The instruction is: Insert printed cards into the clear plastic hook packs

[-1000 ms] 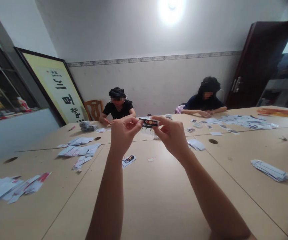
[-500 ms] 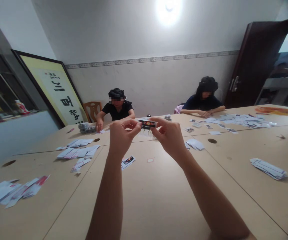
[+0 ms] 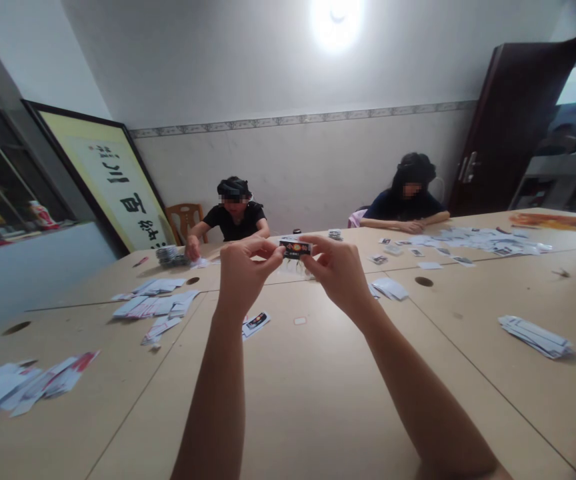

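Dark, glossy and small, a printed card (image 3: 295, 249) is held raised above the tan table (image 3: 318, 400), out in front at arm's length. It is pinched at its left end by the fingertips of the left hand (image 3: 243, 277) and at its right end by thumb and fingers of the right hand (image 3: 341, 273); both grips are pressed onto the card's edges, the card stretched level between them. Directly beneath the hands, a single card (image 3: 257, 322) is seen lying flat on the table, with a small white scrap (image 3: 300, 321) just beside it. A fanned stack of white slips (image 3: 535, 335) is noted well apart to the right, and loose piles of slips (image 3: 155, 305) to the left. Two other people are seated at the far side, one in a black top (image 3: 235, 220), one in dark blue (image 3: 408, 203), each with hands on scattered cards.
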Action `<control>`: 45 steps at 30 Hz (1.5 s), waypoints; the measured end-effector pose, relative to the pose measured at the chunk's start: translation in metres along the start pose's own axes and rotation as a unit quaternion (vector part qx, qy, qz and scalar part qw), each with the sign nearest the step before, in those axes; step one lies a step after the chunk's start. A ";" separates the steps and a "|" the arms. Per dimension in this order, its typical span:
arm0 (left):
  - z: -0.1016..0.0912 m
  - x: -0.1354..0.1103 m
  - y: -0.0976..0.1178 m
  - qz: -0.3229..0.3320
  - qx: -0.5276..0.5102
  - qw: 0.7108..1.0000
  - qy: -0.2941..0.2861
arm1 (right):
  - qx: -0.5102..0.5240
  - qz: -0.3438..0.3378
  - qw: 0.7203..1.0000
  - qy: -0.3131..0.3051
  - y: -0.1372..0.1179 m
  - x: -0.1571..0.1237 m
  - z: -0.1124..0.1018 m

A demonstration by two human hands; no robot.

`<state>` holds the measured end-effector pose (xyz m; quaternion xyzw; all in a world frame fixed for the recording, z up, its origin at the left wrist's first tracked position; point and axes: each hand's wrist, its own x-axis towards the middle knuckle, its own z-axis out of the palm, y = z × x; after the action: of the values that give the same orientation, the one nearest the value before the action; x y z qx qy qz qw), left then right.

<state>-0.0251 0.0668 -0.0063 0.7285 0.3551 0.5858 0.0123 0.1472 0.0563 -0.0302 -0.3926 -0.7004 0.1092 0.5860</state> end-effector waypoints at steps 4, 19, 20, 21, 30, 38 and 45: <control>0.001 0.000 -0.001 0.001 -0.010 1.000 -0.002 | 0.011 0.014 1.000 -0.012 0.001 0.000 -0.001; -0.004 -0.003 -0.001 0.024 0.072 0.997 -0.031 | 0.016 0.017 1.000 -0.013 0.006 0.005 -0.001; -0.004 -0.003 0.000 0.044 0.095 0.994 -0.028 | 0.014 0.021 1.000 -0.013 0.006 0.005 -0.002; -0.004 -0.003 0.000 0.062 0.114 0.991 -0.026 | 0.013 0.025 1.000 -0.013 0.007 0.005 -0.001; -0.002 -0.006 0.006 0.076 0.115 0.989 -0.050 | -0.002 0.055 0.998 -0.031 0.007 0.003 0.007; -0.001 -0.005 0.005 0.132 0.131 0.981 -0.047 | -0.007 0.048 0.998 -0.036 0.005 0.002 0.006; -0.002 -0.006 0.007 0.149 0.114 0.978 -0.093 | -0.007 0.079 0.996 -0.043 0.006 0.003 0.004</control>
<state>-0.0240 0.0577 -0.0077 0.8214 0.3039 0.4662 -0.1249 0.1460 0.0636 -0.0326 -0.4455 -0.6927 0.1669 0.5420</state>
